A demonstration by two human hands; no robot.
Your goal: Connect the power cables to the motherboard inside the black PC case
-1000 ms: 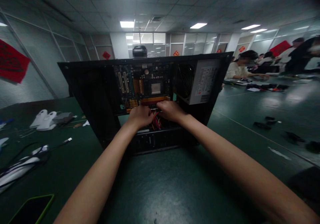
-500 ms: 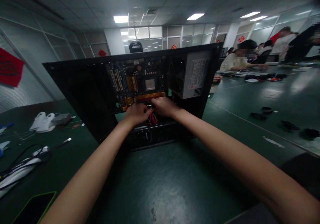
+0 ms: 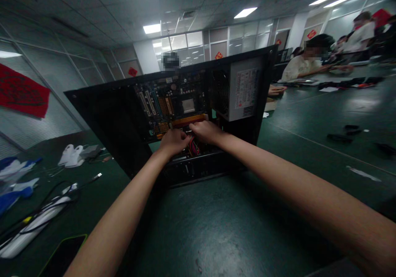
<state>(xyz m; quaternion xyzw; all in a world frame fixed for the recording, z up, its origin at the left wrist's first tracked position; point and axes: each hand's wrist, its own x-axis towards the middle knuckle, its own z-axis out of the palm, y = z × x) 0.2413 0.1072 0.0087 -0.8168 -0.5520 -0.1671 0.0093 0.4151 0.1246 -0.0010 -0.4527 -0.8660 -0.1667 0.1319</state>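
An open black computer case (image 3: pixel 105 108) stands upright on the green table. Inside it are a motherboard (image 3: pixel 173 97) and, at the upper right, a silver power supply (image 3: pixel 244 89) with a fan. My left hand (image 3: pixel 174 141) is closed at the board's lower edge, fingers curled beside a bundle of coloured wires (image 3: pixel 194 146). Just right of it, my right hand (image 3: pixel 206 131) is closed too, its fingertips near the memory slots (image 3: pixel 190 120) above the wires. What the fingertips grip is hidden behind the hands.
On the left lie a phone (image 3: pixel 63 254), a white power strip (image 3: pixel 37 227) with black cable, white plastic pieces (image 3: pixel 74 155) and blue-and-white plastic bags (image 3: pixel 15 184). Small black parts (image 3: pixel 340 138) sit on the right. People work at the far right (image 3: pixel 318 58).
The whole view has shifted and tilted slightly, so the case and hands appear a little farther right. Both hands stay at about the same spot inside the case.
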